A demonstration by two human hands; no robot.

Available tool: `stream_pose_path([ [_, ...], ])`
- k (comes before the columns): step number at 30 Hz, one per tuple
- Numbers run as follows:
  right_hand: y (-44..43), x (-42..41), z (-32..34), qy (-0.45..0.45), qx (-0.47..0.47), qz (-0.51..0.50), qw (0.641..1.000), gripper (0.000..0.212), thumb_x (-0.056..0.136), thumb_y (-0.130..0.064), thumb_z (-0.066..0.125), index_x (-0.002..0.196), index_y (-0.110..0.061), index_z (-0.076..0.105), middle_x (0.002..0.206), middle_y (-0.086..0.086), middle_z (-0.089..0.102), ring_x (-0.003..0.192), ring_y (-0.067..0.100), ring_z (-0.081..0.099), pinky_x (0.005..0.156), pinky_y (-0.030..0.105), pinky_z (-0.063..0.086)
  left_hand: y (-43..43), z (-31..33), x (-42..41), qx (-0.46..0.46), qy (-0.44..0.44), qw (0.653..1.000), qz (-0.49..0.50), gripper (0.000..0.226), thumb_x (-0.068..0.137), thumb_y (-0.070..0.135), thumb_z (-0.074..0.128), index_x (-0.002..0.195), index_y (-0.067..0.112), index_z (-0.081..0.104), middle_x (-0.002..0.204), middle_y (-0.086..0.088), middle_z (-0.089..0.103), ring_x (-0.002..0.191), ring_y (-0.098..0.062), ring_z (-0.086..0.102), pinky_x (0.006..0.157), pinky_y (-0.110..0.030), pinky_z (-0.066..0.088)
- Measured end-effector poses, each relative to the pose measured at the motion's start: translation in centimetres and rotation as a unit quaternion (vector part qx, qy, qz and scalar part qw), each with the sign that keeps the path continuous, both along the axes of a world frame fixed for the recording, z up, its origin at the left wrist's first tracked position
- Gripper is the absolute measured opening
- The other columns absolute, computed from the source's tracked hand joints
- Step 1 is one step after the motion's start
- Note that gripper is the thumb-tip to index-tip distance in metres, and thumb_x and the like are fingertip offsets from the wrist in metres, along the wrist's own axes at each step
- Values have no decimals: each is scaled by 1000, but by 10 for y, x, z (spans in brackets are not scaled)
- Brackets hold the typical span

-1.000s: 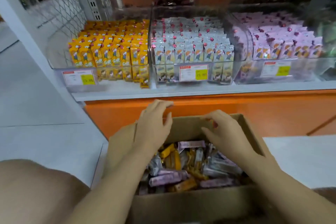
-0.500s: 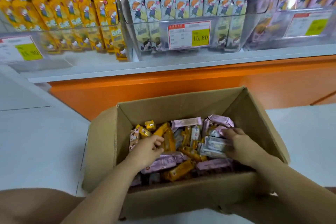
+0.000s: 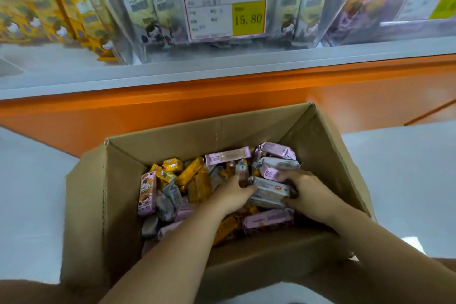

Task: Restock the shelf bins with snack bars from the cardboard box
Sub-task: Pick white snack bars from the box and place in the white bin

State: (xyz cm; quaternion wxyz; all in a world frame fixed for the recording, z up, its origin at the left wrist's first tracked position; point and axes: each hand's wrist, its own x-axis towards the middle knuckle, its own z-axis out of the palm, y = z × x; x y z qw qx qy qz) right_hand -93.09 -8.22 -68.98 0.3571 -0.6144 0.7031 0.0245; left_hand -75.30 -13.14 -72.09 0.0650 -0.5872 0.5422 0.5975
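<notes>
An open cardboard box (image 3: 103, 195) stands on the white floor, filled with loose snack bars in yellow, pink and grey wrappers. Both my hands are inside it. My right hand (image 3: 308, 197) curls its fingers round a small stack of grey snack bars (image 3: 270, 190) at the box's right side. My left hand (image 3: 230, 196) curls against the left end of the same stack. Pink bars (image 3: 276, 152) lie just beyond my hands, and yellow bars (image 3: 190, 171) sit to the left. Above, three clear shelf bins hold yellow (image 3: 74, 7), grey (image 3: 153, 2) and purple (image 3: 357, 7) packs.
A white shelf ledge (image 3: 222, 66) over an orange base panel (image 3: 172, 101) runs right behind the box. A price tag reading 15.80 (image 3: 248, 18) hangs on the middle bin's front. White floor (image 3: 399, 175) lies on both sides of the box. My knee shows at the bottom left.
Both hands dropped from above the box down into the bars. My left hand slid right to meet my right one, and both closed on the grey stack. The view moved closer and lower.
</notes>
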Motion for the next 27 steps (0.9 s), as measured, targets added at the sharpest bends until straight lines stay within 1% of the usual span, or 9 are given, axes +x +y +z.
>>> stream_pose_path([
  [2,-1,-1,-1,14,0,17,1000,41,84,-18,67,123,-22,54,136,0,48,125,15,42,102,21,32,-2,-2,-6,25,7,999,36,50,94,45,51,139,23,41,126,2,51,110,-17,53,88,-29,48],
  [5,-2,0,-1,35,-1,26,999,38,86,-22,65,122,-26,54,145,-1,33,134,18,28,109,25,27,-1,-3,-9,75,32,993,80,40,96,35,52,133,21,46,105,6,49,88,-8,52,62,-20,45],
  [8,-1,4,3,36,-3,15,999,29,83,-28,69,110,-28,57,136,-2,29,126,16,35,106,26,34,0,-8,-7,113,53,982,139,39,92,34,60,128,23,50,108,5,56,95,-12,59,76,-27,53],
  [10,1,7,1,18,20,22,999,29,81,-27,71,104,-28,53,127,-2,35,117,16,45,94,26,43,1,-11,-7,110,58,981,151,36,90,33,62,124,25,52,115,2,58,101,-15,60,85,-32,53],
  [13,2,9,-1,-1,77,53,996,34,82,-32,68,111,-27,51,116,1,47,104,16,50,77,23,37,1,-12,-6,69,57,989,116,29,88,31,64,116,27,57,128,1,52,111,-19,55,93,-37,51],
  [16,1,13,-1,-33,112,45,992,40,87,-40,62,123,-25,51,120,1,51,99,13,49,78,23,37,4,-9,-3,58,46,994,77,26,89,25,63,115,26,57,130,1,50,113,-19,53,96,-37,49],
  [20,2,15,-2,-43,120,40,991,38,88,-32,63,122,-23,49,123,1,51,98,10,47,80,21,36,9,-7,0,86,69,988,110,41,88,15,64,124,27,51,129,-1,51,109,-19,56,88,-36,55],
  [24,0,17,0,-63,118,21,991,64,76,-36,75,131,-21,44,127,-2,53,111,14,51,92,27,45,10,-8,7,84,104,979,157,44,81,11,71,113,35,53,130,1,51,113,-20,54,94,-41,52],
  [27,1,25,-1,-81,121,24,989,67,74,-40,76,132,-20,48,126,-1,52,110,13,51,91,25,45,7,-9,13,90,141,965,202,59,81,0,69,128,28,48,131,4,51,117,-20,53,94,-42,51],
])
